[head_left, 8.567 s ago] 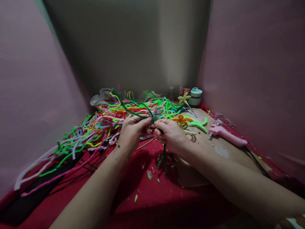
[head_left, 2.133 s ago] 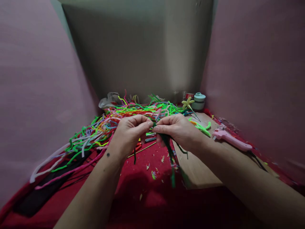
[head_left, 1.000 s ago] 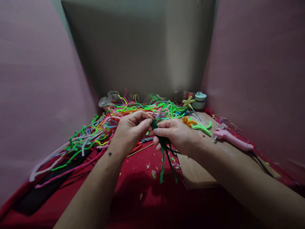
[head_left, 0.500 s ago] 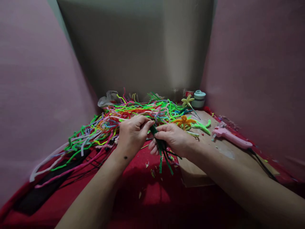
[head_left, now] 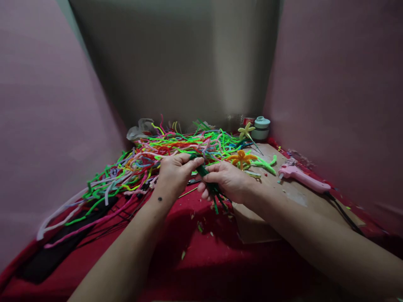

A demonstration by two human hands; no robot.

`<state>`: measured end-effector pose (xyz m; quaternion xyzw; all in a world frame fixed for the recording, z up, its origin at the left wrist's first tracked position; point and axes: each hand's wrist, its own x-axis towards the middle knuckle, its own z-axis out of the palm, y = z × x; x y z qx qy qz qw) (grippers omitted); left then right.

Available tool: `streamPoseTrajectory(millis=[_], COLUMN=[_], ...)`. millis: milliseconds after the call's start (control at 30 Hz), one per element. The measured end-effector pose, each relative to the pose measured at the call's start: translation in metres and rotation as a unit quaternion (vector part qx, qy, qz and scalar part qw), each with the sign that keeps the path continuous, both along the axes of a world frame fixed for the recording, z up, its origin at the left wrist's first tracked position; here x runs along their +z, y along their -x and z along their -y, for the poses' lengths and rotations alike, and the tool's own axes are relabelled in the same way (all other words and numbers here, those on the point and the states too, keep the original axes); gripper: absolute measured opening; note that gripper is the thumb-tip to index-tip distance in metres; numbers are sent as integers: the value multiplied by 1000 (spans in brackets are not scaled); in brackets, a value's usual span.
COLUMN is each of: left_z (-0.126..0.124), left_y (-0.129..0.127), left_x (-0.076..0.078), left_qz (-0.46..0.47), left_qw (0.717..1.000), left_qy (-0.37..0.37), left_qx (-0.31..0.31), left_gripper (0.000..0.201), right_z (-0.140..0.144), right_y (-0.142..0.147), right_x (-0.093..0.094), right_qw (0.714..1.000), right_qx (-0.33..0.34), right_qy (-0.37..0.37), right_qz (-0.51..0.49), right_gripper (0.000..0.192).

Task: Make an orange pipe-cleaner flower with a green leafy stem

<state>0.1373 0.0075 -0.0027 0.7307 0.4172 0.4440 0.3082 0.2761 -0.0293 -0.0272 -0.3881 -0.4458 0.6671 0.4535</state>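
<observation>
Though partly behind the green bundle [head_left: 202, 170], a pipe-cleaner tangle [head_left: 181, 145].

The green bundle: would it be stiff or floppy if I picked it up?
The bundle is probably fairly stiff: its loose ends splay apart below the right hand. It is likely light, as the left hand seems only to pinch it.

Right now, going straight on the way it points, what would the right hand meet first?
Past the dark green bundle it holds, the right hand would probably meet the left hand first; depth is unclear.
</observation>
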Motion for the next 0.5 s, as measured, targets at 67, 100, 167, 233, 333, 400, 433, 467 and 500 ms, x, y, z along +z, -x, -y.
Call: streamPoseTrajectory(millis=[67,100,167,233,333,400,433,467,500], left_z=[0,-1,-2,-3,-3,-3,-3,-4,-5], left_y=[2,3,4,5,5,6,6,7,8], left_x=[2,3,4,4,6,6,5,5,4], left_qz=[-20,-29,-44,-51,-52,-48,-45,-41,-37], left_qw=[999,999,998,998,998,999,999,999,999], left_qy=[-19,-25,-31,-31,-16,-1,6,11,14], left_qx=[22,27,29,27,21,17,15,14,13], left_gripper=[28,27,25,24,23,24,24,25,26], right_z=[-1,-1,-1,-1,-3,-4,-5,-6,-6], right_y=[0,0,1,2,3,2,1,0,-1], right_x=[-4,-5,-7,-7,-8,-10,-11,-12,-13], right_qw=[1000,1000,999,998,998,999,999,1000,1000], right_qx=[-2,-4,-3,2,0,-7,-7,-6,-3], right_qy=[-11,-18,-28,-27,-15,-12,-10,-7,-7], right_qz=[9,17,39,58,58,41,32,26,23], right_gripper=[16,17,19,17,12,10,10,11,11])
